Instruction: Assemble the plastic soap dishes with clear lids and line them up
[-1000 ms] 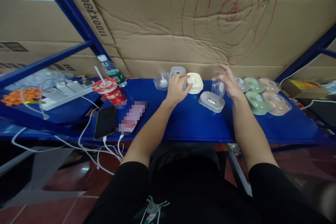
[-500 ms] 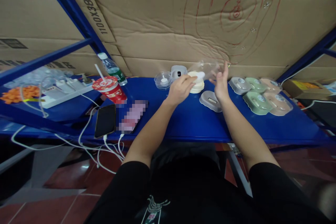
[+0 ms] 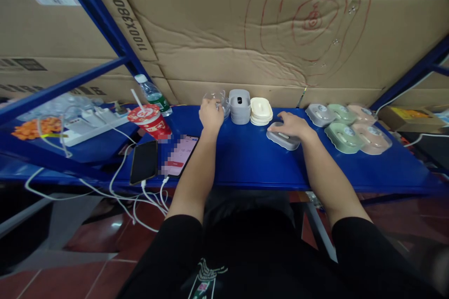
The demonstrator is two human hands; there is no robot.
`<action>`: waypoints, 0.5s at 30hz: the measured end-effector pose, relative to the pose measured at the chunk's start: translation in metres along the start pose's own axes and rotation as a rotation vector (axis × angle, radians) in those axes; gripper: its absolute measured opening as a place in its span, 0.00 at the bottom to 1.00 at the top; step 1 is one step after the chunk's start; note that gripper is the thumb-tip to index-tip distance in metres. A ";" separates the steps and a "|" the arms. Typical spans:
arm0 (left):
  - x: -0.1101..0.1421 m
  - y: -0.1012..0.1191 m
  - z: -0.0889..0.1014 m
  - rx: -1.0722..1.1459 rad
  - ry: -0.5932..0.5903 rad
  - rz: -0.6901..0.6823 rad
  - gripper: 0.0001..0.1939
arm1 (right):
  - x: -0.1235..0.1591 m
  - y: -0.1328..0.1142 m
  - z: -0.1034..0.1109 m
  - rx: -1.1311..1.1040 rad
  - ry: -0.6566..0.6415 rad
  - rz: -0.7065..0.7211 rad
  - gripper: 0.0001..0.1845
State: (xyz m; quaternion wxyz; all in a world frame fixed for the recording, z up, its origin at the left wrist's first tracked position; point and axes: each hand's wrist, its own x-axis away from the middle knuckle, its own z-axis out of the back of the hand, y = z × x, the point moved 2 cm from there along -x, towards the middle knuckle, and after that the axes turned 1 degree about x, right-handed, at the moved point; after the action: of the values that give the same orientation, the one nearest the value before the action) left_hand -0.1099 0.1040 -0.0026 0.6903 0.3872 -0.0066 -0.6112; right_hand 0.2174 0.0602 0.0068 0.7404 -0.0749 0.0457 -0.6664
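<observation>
One shallow grey case [image 3: 288, 142], oblong with rounded ends and a slightly flared rim, lies flat on the blue tabletop [image 3: 252, 163], under the right hand [image 3: 293, 126]. Its top is partly hidden by that hand, whose thumb and forefinger are spread apart; whether they press on it cannot be told. Transparent, rounded clear plastic covers [image 3: 217, 96] sit at the left hand [image 3: 211, 114], their edges overlapping too much to count. The left fingers are bent over them, and whether they pinch one is unclear.

Between the hands stand two stacks: grey square containers [image 3: 240, 116], the top one with one black slot, and, just beside, cream lids [image 3: 261, 117]. On the right sit five covered cases: one grey [image 3: 320, 114], two green [image 3: 343, 138], two pink [image 3: 371, 138]. To the left are one red paper cup [image 3: 150, 124] with one straw, one water bottle [image 3: 156, 98] and two phones [image 3: 143, 162], one screen lit.
</observation>
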 end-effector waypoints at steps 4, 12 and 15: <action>0.001 0.001 -0.006 -0.035 -0.092 0.011 0.16 | 0.004 -0.004 0.001 0.050 -0.135 0.046 0.52; -0.011 -0.023 -0.030 0.155 -0.002 -0.005 0.11 | 0.003 -0.007 -0.002 0.005 -0.124 0.109 0.49; -0.012 -0.023 -0.028 0.214 0.132 -0.057 0.13 | -0.001 -0.006 -0.004 -0.063 -0.105 0.116 0.49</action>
State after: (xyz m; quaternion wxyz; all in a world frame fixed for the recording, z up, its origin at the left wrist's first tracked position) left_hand -0.1187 0.1302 -0.0290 0.6264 0.4980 -0.0151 -0.5995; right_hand 0.2111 0.0605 0.0038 0.7765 -0.1300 0.0321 -0.6157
